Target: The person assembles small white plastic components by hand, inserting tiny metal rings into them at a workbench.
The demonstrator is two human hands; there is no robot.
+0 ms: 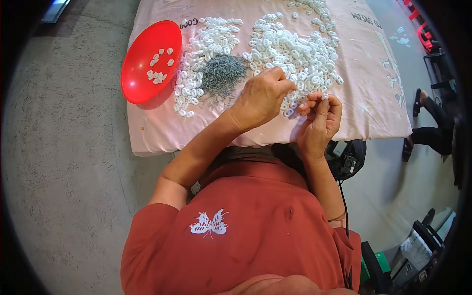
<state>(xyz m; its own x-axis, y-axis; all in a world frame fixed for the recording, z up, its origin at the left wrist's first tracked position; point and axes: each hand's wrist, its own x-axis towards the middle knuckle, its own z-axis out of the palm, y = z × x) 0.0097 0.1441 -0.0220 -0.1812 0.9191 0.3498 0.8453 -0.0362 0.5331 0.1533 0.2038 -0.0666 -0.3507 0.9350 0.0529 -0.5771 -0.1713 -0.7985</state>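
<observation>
My left hand (263,98) is closed in a pinch, its fingertips beside my right hand's fingers. What it pinches is too small to make out. My right hand (322,123) grips a small white plastic piece (324,96) between thumb and forefinger, just above the cloth. Behind both hands spreads a big heap of white oval plastic pieces (295,51) with holes in them. Left of my left hand lies a pile of small grey screws (223,73), flanked by more white oval pieces (211,42). A red bowl (135,59) at the far left holds several small white pieces.
A pale pink cloth (364,115) with printed figures covers the table. At the right, a person's leg in black (432,140) and sandalled feet show on the grey floor. A round black container (356,160) with dark items sits beneath the table's near edge.
</observation>
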